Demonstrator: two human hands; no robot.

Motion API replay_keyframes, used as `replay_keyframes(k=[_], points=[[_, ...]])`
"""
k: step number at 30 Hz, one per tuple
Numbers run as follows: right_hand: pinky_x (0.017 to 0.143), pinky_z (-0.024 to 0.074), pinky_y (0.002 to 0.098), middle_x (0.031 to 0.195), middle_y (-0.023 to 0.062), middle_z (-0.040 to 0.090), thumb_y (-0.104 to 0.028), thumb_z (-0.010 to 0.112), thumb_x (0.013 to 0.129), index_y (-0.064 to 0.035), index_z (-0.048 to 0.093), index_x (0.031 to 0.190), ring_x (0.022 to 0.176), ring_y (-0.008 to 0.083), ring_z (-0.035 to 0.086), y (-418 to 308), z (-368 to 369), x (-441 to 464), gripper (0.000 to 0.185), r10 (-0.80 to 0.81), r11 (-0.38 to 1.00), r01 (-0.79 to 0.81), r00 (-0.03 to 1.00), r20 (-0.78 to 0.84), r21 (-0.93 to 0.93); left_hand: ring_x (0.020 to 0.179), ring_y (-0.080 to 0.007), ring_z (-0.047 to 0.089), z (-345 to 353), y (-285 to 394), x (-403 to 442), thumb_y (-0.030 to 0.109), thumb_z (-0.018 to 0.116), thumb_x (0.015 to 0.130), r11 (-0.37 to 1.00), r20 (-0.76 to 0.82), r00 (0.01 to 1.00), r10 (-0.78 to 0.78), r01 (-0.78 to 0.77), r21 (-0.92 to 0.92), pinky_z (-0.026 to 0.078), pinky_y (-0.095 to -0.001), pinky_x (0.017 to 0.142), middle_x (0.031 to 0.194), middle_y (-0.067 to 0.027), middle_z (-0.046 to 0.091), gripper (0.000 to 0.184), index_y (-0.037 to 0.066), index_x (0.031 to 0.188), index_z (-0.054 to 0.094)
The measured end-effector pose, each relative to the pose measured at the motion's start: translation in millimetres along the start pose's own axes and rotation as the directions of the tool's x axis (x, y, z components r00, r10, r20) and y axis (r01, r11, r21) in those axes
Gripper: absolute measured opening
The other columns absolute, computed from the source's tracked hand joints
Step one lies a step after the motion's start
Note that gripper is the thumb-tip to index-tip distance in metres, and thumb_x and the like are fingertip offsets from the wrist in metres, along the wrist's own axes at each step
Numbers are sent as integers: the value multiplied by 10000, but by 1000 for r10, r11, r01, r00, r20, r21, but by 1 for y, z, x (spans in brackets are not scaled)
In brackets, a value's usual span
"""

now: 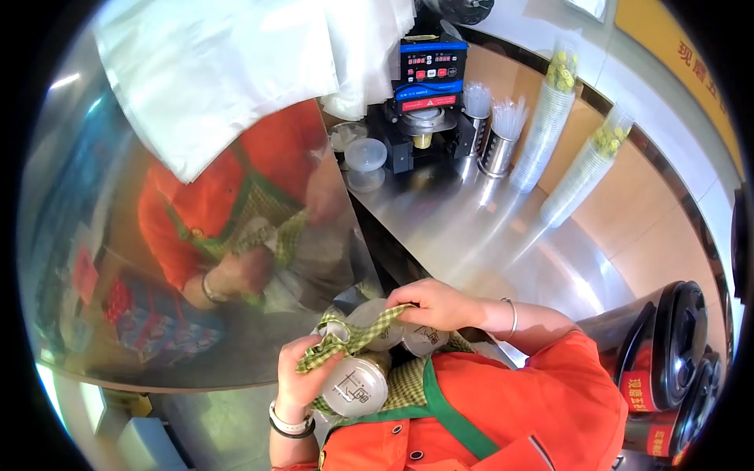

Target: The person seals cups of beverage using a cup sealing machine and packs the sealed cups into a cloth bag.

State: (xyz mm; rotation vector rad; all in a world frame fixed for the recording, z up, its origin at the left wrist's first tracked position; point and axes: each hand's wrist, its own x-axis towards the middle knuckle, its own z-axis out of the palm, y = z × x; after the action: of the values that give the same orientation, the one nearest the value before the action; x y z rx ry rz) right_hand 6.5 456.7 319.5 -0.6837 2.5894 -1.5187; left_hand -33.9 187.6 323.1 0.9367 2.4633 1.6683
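Note:
My left hand [305, 367], with a white band and a dark band at its wrist, is closed on a bunched edge of the green checked apron [345, 336]. My right hand [432, 304], a bracelet on its wrist, pinches the other end of that raised edge. Between the hands and my body sit sealed cups: a cup with a printed film lid [355, 386] beside my left hand, a second printed cup [425, 339] below my right hand, and a paler lid [385, 334] partly behind the cloth. The cups' undersides are hidden, and the folded apron seems to cradle them.
A shiny metal panel [236, 330] at left mirrors my body. White plastic bags [228, 71] hang above it. On the steel counter [487, 228] stand a cup sealer [428, 78], straw holders [497, 153] and tall cup stacks [543, 129]. Black-lidded drums [679, 345] stand at right.

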Motion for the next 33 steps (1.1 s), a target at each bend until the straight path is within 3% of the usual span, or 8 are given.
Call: replay_keyframes(k=[3, 5, 10, 18, 20, 28, 32, 33], points=[[695, 450, 347, 881, 174, 609, -146, 571, 809, 1, 587, 976, 808, 303, 587, -19, 3, 8, 223, 12, 990, -12, 1000, 2, 141, 603, -81, 512, -5, 13, 8, 43, 739, 660, 997, 98, 992, -83, 83, 9, 409, -233, 537, 651, -25, 564, 196, -22, 770, 590], [674, 447, 342, 858, 167, 608, -121, 562, 816, 3, 595, 951, 774, 299, 583, -25, 13, 14, 186, 2, 972, -13, 999, 45, 234, 626, -227, 595, -8, 24, 16, 138, 799, 608, 991, 261, 959, -110, 87, 99, 463, -300, 590, 706, -112, 611, 308, -8, 786, 594], [633, 432, 349, 790, 150, 593, -77, 564, 806, -6, 590, 918, 721, 295, 573, -36, 23, 24, 136, -165, 946, 170, 985, -41, 277, 650, -149, 546, 1, 33, 19, 130, 800, 599, 989, 308, 941, -139, 145, 5, 456, -276, 612, 730, -66, 602, 342, -10, 836, 596], [564, 420, 393, 705, 104, 584, -115, 542, 800, -73, 575, 908, 665, 319, 564, -51, 21, 31, 120, -354, 935, 355, 929, 107, 13, 730, -101, 571, 7, 36, 19, 85, 785, 601, 995, 254, 965, -69, 84, -48, 466, -260, 647, 806, -65, 638, 374, -6, 921, 614], [554, 417, 399, 680, 101, 574, -131, 526, 806, -79, 563, 904, 658, 314, 568, -54, 18, 30, 117, -338, 931, 353, 930, 145, -92, 707, -276, 615, 3, 29, 19, 146, 794, 595, 1000, 346, 938, -14, 5, 27, 474, -312, 623, 783, -112, 633, 344, 42, 884, 639], [578, 438, 399, 685, 120, 572, -154, 516, 817, -59, 510, 936, 668, 308, 573, -57, 1, 29, 153, -255, 903, 362, 886, 388, -232, 623, -259, 588, 6, 24, 20, 71, 738, 628, 996, 311, 950, 42, -66, 66, 455, -312, 579, 720, -118, 612, 228, 27, 826, 634], [703, 462, 307, 845, 52, 624, -170, 569, 834, -62, 546, 1001, 785, 185, 605, -35, -47, 31, 201, -245, 956, 216, 960, 135, 198, 599, -203, 571, 7, 30, 25, 29, 715, 638, 996, 240, 971, -18, -3, 87, 442, -288, 580, 667, -98, 598, 164, 2, 771, 623], [727, 468, 298, 860, 48, 622, -174, 603, 815, -60, 570, 981, 831, 142, 600, -25, -68, 34, 205, -238, 969, 241, 970, -58, 58, 599, -203, 571, 7, 30, 26, 29, 715, 638, 997, 236, 972, -15, -4, 83, 442, -288, 580, 667, -98, 598, 164, 2, 771, 623]])
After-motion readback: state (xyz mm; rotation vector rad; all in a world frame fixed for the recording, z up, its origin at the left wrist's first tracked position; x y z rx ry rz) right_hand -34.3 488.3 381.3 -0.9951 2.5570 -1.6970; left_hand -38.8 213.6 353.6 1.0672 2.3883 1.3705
